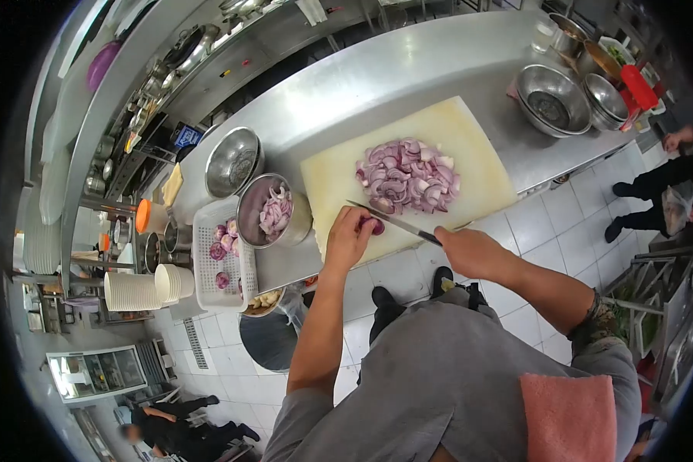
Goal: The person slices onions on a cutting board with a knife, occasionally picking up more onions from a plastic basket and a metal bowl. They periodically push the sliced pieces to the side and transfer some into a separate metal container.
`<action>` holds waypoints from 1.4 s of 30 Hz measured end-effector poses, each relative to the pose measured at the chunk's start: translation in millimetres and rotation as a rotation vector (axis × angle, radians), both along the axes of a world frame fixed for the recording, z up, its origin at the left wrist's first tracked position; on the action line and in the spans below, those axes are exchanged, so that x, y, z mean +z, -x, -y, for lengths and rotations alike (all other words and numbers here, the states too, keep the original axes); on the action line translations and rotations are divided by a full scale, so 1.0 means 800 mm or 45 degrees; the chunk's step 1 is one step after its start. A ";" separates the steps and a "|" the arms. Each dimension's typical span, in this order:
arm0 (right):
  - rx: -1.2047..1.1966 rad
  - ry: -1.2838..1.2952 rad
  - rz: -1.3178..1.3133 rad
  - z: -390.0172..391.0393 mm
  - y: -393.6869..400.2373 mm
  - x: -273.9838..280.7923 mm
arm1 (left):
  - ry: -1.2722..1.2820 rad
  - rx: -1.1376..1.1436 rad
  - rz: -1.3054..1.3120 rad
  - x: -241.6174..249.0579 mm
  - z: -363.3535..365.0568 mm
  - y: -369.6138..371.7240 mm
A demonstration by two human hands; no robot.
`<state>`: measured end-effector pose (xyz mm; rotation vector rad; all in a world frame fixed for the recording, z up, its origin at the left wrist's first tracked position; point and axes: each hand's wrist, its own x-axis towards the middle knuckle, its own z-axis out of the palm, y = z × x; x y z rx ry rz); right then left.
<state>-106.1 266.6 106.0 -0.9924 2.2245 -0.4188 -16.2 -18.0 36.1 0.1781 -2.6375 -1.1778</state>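
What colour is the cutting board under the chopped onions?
The cutting board is pale, creamy yellow; the head view shows it best.

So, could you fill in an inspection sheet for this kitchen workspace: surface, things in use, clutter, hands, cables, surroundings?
Surface: steel counter, with a pale cutting board on it.
Things in use: knife; cut onion pile on the board; pot holding more cut onion; white basket with onions.
Clutter: one steel bowl beside the pot; more bowls towards the counter's far right.
Hands: left hand holds an onion piece; right hand grips the knife's handle, blade close to the left fingers.
Cables: nothing seen.
Surroundings: tiled floor; other people lower left and at right.
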 end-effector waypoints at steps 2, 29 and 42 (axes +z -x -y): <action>0.015 -0.061 0.043 -0.009 -0.008 0.018 | 0.022 0.020 -0.021 -0.011 -0.009 -0.008; -0.066 0.228 0.063 -0.017 -0.039 -0.036 | -0.008 0.023 -0.168 -0.035 -0.030 -0.018; -0.022 0.078 0.102 0.001 -0.028 -0.030 | 0.052 0.057 -0.206 -0.042 -0.020 -0.027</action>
